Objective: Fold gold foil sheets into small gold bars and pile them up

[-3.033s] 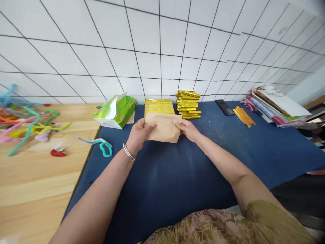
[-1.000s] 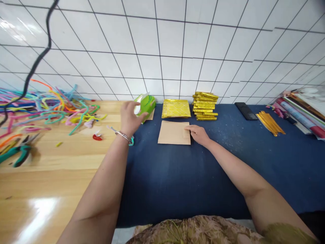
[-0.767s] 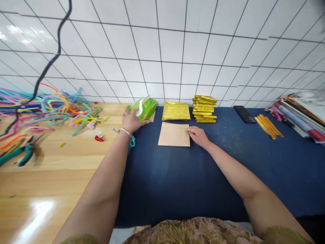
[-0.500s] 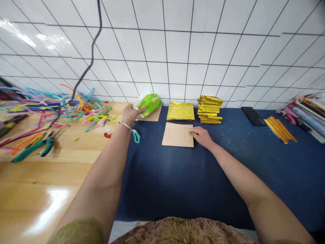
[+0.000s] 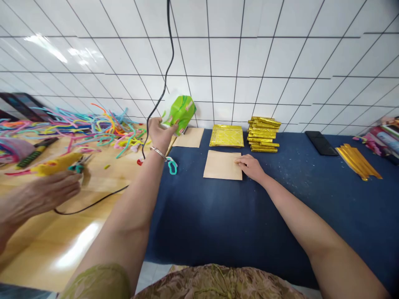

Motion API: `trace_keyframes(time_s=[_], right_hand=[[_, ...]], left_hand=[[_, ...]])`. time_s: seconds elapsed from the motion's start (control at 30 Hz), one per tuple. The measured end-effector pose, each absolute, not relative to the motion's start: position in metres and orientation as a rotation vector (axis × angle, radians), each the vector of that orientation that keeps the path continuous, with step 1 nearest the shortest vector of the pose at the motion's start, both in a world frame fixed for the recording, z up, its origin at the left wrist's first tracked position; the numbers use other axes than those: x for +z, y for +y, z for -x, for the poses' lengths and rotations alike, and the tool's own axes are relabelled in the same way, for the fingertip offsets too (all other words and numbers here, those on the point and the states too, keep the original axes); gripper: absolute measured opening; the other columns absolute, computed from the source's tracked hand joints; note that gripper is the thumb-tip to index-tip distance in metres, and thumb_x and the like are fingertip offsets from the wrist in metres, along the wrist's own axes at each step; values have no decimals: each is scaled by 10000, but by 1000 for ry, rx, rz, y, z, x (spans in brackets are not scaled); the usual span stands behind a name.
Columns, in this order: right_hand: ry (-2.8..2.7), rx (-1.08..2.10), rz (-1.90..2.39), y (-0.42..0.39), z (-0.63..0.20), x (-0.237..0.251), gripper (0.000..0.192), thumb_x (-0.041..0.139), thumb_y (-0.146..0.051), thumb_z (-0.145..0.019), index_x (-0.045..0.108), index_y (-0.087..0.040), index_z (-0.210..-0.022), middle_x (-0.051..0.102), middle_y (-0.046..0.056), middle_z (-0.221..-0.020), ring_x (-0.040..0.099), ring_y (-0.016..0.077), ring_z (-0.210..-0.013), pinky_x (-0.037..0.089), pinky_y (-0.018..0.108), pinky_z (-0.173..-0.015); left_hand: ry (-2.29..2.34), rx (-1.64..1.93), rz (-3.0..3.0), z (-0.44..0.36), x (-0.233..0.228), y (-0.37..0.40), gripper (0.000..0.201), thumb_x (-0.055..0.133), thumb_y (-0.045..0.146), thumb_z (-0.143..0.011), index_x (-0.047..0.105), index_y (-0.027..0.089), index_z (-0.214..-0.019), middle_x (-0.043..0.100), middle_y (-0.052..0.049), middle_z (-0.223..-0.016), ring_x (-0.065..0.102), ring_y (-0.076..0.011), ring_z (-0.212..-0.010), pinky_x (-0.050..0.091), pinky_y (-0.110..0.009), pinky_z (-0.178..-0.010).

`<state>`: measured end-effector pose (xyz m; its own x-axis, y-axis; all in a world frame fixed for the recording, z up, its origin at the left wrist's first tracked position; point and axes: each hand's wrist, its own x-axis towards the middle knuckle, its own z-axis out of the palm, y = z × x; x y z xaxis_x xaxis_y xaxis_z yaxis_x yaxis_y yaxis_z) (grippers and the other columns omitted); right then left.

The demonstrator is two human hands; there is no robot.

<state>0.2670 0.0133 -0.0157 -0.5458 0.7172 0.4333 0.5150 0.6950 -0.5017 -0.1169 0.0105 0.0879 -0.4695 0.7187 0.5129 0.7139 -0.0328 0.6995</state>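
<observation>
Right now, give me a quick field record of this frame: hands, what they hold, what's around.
left hand: lifted off the table, grip closed on the green pack
right hand: flat on the right edge of the brown paper sheet
surface: blue cloth
behind sheet: gold foil sheets, gold foil stack
far left: another person's hand by a yellow tool
</observation>
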Motion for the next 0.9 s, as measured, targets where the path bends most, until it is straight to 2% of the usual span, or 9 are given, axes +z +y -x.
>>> trace_keyframes(time_s=[0.07,0.13,0.27,0.37,0.5,0.57,0.7,0.83,0.9], right_hand=[[-2281,416,937,14,-267,-16,288,505,-124,-817,716,-251,-966,712,12,-992,598,191,-951,470,377,-869],[-2291,409,931,14,-267,-16,283,507,-128,-819,715,-249,-969,712,15,-993,598,192,-949,466,379,-868],[-2312,403,913,13,-267,-15,274,507,-130,-823,716,-241,-961,714,19,-993,600,193,-933,461,379,-862],[-2314,393,926,13,-266,-15,273,505,-131,-824,716,-240,-958,712,18,-1000,597,194,-939,461,377,-860],[-2321,395,931,13,-267,-15,279,503,-125,-819,712,-248,-955,709,10,-1001,595,190,-943,458,373,-868],[-2327,391,923,13,-267,-15,283,500,-121,-816,710,-250,-956,706,8,-1007,593,189,-942,454,374,-874],[-2331,376,914,15,-267,-16,308,487,-105,-808,708,-257,-961,703,6,-1000,590,191,-939,453,372,-873],[-2340,368,915,16,-267,-18,348,476,-87,-793,706,-264,-985,700,8,-1013,587,197,-948,458,372,-866],[-2349,358,913,16,-267,-18,343,478,-89,-792,706,-255,-988,698,15,-1025,584,199,-957,457,369,-870]], left_hand=[[2234,1630,-1631,108,76,11,423,686,315,-678,450,148,-987,446,-85,-1092,418,-241,-1093,324,-382,-993],[2224,1531,-1723,100,61,13,410,691,308,-681,462,161,-988,457,-90,-1114,418,-242,-1118,319,-379,-1009],[2217,891,-1855,92,40,18,629,799,373,-548,499,148,-1053,451,-146,-1209,400,-338,-1183,304,-438,-1017],[2188,622,-1915,91,38,17,741,792,440,-560,484,122,-1154,378,-192,-1330,364,-376,-1241,268,-462,-1041],[2298,610,-1953,82,47,4,788,741,516,-618,439,172,-1259,237,-169,-1470,204,-412,-1350,224,-535,-1064],[2367,644,-2018,70,51,-6,741,685,535,-681,420,219,-1296,186,-129,-1509,145,-405,-1379,210,-568,-1065],[2291,678,-2222,39,54,-25,664,637,508,-743,432,243,-1317,231,-115,-1506,184,-372,-1377,239,-544,-1065],[1810,593,-2561,14,48,-43,532,557,482,-821,475,251,-1293,346,-86,-1460,309,-285,-1332,273,-457,-1073],[1564,467,-2669,5,38,-53,524,521,507,-842,472,267,-1305,351,-70,-1467,315,-265,-1334,270,-437,-1074]])
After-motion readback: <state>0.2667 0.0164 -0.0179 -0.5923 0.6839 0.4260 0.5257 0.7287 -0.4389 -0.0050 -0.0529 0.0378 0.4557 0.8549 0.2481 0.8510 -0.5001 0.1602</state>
